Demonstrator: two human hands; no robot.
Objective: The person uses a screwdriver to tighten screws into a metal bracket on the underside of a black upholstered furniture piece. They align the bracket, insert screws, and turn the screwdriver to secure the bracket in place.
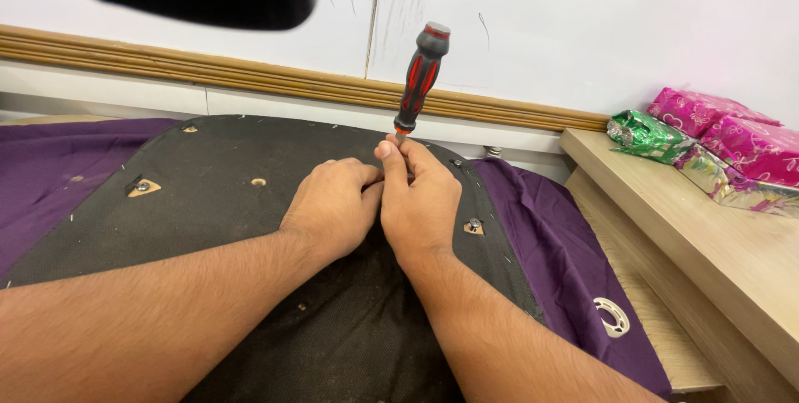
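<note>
Your two forearms run up from the bottom edge and meet over the black fabric-covered panel (250, 228), which lies flat on a purple cloth (574, 261). Your left hand (333, 203) is curled into a loose fist, knuckles up, pressed against the panel and touching your right hand; whether it grips anything underneath cannot be told. Your right hand (420, 195) is closed around the lower shaft of a screwdriver (420, 78), thumb up against the metal just below the handle. The screwdriver stands nearly upright, tilted slightly right, its black and red handle rising free above your fingers; the tip is hidden behind the hand.

Just right of your right hand, a small bolt (473, 225) sits in a cut-out of the panel. Another cut-out with hardware (143, 188) lies well to the left. A white horseshoe-shaped ring (612, 317) rests on the purple cloth near the right edge.

Further right, a light wooden ledge (716, 245) carries shiny wrapped packets, green (645, 132) and pink (732, 132). Behind everything runs a wooden moulding (250, 74) along a white wall (583, 20).
</note>
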